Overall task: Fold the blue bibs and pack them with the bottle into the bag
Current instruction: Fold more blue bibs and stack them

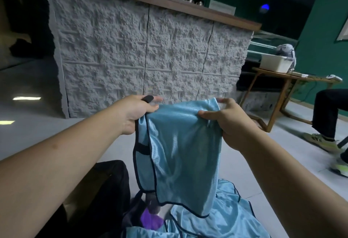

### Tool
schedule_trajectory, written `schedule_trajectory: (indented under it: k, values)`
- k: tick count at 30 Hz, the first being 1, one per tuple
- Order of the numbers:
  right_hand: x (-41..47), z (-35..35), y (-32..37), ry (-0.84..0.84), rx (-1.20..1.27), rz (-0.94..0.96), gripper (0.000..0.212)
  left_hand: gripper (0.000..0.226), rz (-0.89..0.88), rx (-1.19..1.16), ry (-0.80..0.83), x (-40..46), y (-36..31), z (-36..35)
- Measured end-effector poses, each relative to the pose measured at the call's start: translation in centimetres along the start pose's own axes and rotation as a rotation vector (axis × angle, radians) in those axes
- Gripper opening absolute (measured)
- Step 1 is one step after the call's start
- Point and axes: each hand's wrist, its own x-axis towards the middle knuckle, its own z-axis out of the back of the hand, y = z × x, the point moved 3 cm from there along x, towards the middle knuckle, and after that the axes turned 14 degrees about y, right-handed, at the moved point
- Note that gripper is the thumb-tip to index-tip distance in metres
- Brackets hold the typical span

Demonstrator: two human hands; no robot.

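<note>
- left hand [136,113], right hand [228,122] both pinch shiny light-blue mesh bib [180,154] by top corners, hanging
- risk: slick fabric slips, fold skews

Single head-worn wide-angle view, facing forward and slightly down. Both forearms reach out from the bottom corners, close to lens; floor [37,87] and stone-faced counter [150,53] beyond, wide-angle bending at the edges

The room is dim, with a cool cast. Ceiling lights glare off the glossy floor [26,98] at left. Wide-angle bending curves the counter [150,53] edges. The shoe [339,166] at right smears, probably motion blur. The held bib [180,143] shows soft sheen.
</note>
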Motion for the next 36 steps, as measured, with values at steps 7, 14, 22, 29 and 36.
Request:
schedule_trajectory:
  k: [7, 14, 22, 29, 36]
  values:
    - [-0.1, 0.8, 0.3, 0.107, -0.378, 0.012, 0.053, 0.051, 0.087, 0.208, 0.189, -1.3, -1.0, -0.3]
    - [-1.2, -1.2, 0.7, 0.275, -1.037, -0.075, 0.022, 0.043, 0.149, 0.773, 0.166, -1.9, -0.5, -1.1]
    - [-2.5, -1.0, 0.7, 0.132, -1.185, 0.005, 0.038, 0.031, 0.014, 0.922, -0.014, -2.6, -0.1, 0.1]
    - [-5.2, 0.1, -0.7, 0.164, -0.759, 0.101, 0.03, 0.026, -0.022, 0.884, 0.066, -5.6, 0.3, 1.4]
    - [-7.7, -1.2, -5.5, 0.382, -0.64, -0.039, 0.028, 0.017, 0.124, 0.843, 0.238, -8.4, 4.4, 2.0]
